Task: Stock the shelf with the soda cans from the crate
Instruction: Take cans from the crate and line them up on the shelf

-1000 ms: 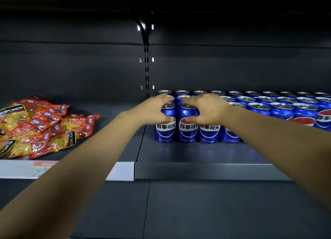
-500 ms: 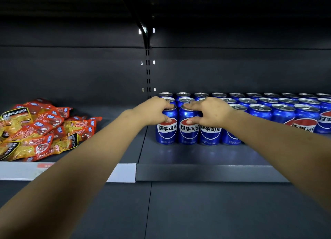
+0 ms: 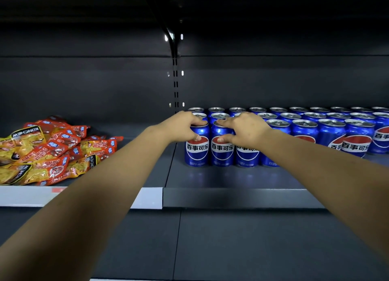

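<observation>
Left hand (image 3: pixel 185 127) clamped round end can (image 3: pixel 196 152), right hand (image 3: pixel 247 131) pinching neighbouring can (image 3: pixel 222 154). Both cans upright, touching, in front row on shelf (image 3: pixel 231 179). Risk: jerky release knocks packed rows, topples cans. Versus second ago: same grips, cans hardly moved. Crate out of view.

You read 百事可乐 on the blue soda cans (image 3: pixel 222 152), centre frame; KONCHEW, printed upside down, on the snack packets (image 3: pixel 52 154), left.
</observation>
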`<state>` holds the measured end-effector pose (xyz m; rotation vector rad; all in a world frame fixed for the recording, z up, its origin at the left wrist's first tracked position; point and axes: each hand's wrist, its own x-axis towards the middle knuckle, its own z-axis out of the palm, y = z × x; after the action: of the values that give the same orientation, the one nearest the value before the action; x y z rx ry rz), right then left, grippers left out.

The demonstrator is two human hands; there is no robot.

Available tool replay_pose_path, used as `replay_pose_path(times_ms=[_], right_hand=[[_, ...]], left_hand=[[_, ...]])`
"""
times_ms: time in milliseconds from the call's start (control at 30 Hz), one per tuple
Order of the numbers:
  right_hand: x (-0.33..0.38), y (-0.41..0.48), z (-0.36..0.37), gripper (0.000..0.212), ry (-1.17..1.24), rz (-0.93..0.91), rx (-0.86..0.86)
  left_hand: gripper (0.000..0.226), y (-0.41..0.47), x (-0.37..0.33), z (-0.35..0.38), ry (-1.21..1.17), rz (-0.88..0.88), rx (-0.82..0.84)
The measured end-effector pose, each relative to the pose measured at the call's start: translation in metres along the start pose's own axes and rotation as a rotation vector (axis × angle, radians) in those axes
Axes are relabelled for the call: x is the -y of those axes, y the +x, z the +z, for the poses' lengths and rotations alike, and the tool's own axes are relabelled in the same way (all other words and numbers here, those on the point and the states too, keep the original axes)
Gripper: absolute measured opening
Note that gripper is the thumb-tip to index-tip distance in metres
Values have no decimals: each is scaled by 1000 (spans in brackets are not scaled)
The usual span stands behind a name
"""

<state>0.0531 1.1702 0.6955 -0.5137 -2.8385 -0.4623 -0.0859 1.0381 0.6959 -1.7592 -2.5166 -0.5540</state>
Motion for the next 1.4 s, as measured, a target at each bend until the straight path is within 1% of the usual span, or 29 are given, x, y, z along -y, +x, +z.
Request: replay_pose_path(times_ms=[67, 167, 233, 267, 333, 367, 400, 467, 533, 633, 733, 833, 933, 1133, 1200, 1233, 1333, 1400], right_hand=[[1, 0, -1, 59, -42, -7, 18], [2, 1, -3, 61, -173, -36, 85], [-1, 0, -9, 68, -265, -52, 130], [-4, -1, -14, 72, -270, -49, 141], [-13, -6, -25, 77, -158, 4, 121], [-18, -9, -30, 77, -87, 48, 93], [-22, -12, -33, 73, -43, 103, 61], [-25, -16, -32, 58, -32, 217, 4], [-22, -15, -25, 49, -7, 285, -10], [-16, -11, -10, 39, 86, 319, 30], [-19, -12, -1, 28, 301, 366, -70], [-21, -19, 7, 27, 531, 392, -178], [-23, -22, 10, 29, 627, 385, -203], [-25, -21, 14, 31, 611, 363, -215], [-28, -22, 12, 33, 564, 319, -182], [-31, -22, 10, 34, 510, 285, -134], [-43, -24, -5, 39, 217, 160, 43], [-50, -27, -12, 43, 126, 134, 83]], left_hand=[[57, 0, 0, 0, -3, -13, 7], [59, 0, -5, -3, 42, -31, 39], [65, 2, -10, -10, 62, -57, 98], [69, 3, -14, -15, 58, -71, 123], [77, 6, -22, -24, 53, -69, 111], [77, 8, -28, -26, 55, -44, 83], [74, 9, -34, -26, 59, -10, 56], [65, 12, -45, -18, 99, 59, 32], [56, 16, -52, -6, 151, 112, 25], [49, 23, -57, 7, 184, 130, 7], [50, 29, -56, 12, 134, 114, -14], [50, 32, -54, 16, 96, 102, -38], [51, 33, -53, 19, 95, 100, -61], [50, 29, -54, 22, 80, 98, -76], [50, 27, -56, 22, 74, 98, -80], [49, 27, -57, 21, 71, 93, -78], [51, 27, -61, 12, -4, 49, -14], [57, 30, -63, 3, -121, 20, 37]])
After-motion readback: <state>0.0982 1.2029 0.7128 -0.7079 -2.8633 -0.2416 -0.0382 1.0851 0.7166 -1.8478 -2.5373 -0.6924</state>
